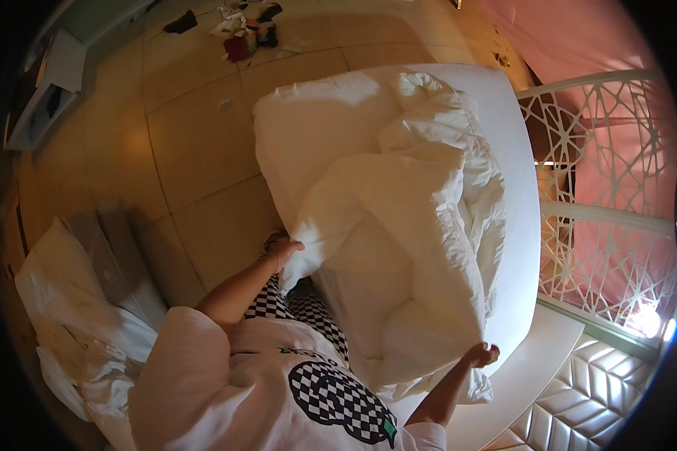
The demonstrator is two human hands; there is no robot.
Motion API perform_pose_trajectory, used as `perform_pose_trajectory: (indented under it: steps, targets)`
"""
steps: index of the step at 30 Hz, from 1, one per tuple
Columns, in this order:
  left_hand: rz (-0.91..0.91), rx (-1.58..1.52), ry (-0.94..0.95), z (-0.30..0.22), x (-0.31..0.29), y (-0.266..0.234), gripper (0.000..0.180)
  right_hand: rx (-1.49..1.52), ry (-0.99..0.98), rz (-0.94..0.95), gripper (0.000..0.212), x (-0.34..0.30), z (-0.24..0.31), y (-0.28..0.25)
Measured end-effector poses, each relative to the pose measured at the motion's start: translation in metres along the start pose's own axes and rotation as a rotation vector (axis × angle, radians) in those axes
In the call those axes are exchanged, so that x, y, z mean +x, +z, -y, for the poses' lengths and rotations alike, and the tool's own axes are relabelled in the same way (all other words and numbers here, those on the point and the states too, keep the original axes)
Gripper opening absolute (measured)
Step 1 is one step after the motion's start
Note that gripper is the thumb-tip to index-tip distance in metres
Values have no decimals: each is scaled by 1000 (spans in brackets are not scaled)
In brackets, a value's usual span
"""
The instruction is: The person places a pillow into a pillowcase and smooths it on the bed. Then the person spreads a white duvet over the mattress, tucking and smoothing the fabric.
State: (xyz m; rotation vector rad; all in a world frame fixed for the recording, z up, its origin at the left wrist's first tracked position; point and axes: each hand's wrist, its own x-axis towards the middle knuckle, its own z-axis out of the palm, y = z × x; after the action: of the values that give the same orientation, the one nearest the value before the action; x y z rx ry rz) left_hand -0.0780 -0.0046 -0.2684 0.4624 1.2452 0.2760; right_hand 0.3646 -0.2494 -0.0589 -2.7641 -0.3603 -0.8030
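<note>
On the white mattress [308, 113], a white duvet [376, 180] lies rumpled across the middle and the near side, bunched into thick folds toward the far side, its near edge lifted at the person's left. Left hand [281, 253] is closed on that edge, fabric pinched between thumb and fingers and pulled into a point. Right hand [481, 355] is at the duvet's other end, by its lower-right corner, fingers curled in; can't tell whether it has hold of cloth. Person stands right against the bed, checkered trousers [267, 301] partly under the lifted edge, white shirt [256, 391] filling the lower part of the view.

Far side of the bed: white lattice screen [624, 207] blocks that edge, pink curtain [564, 37] behind it, bright light [647, 322] low by its end. Padded headboard [594, 387] closes off the lower right. Left, behind the person: heap of white bedding [60, 286] against a grey box-like piece [120, 255], taking up floor space. Tiled floor [188, 143] beyond, with scattered clothes [241, 45] near the top and a white cabinet [60, 68] at upper left.
</note>
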Motion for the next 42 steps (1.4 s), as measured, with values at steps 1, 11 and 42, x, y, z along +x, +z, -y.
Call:
perform_pose_trajectory:
  steps: [1, 11, 42]
  targets:
    - [76, -315, -109, -6, 2, -7, 32, 128, -272, -74, 26, -11, 12, 7]
    - [498, -428, 428, -188, -129, 28, 43, 393, -1038, 795, 43, -205, 234, 44]
    - [750, 790, 797, -241, -41, -25, 53, 472, -492, 1048, 51, -225, 474, 8]
